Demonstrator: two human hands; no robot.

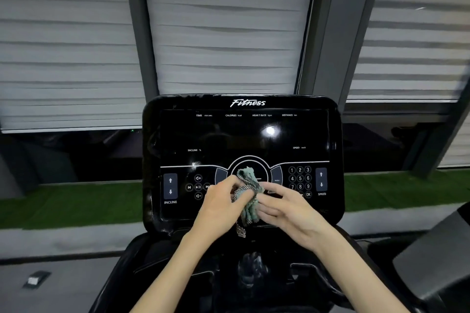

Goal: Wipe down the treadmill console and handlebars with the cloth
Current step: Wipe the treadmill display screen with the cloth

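The glossy black treadmill console [241,134] fills the centre of the head view, with a dark screen above and button panels below. A crumpled green and checked cloth [248,195] is bunched in front of the console's round middle dial. My left hand [223,207] grips the cloth from the left, fingers curled round it. My right hand [284,207] touches the cloth from the right with fingers nearly straight. Both forearms reach up from the bottom edge. No handlebar is plainly visible; dark curved plastic sits below the console.
Behind the console are grey roller blinds [223,28] over dark windows and a strip of green turf [63,203]. A dark machine part [437,256] juts in at the lower right. A small white-and-black object [35,280] lies on the grey floor at lower left.
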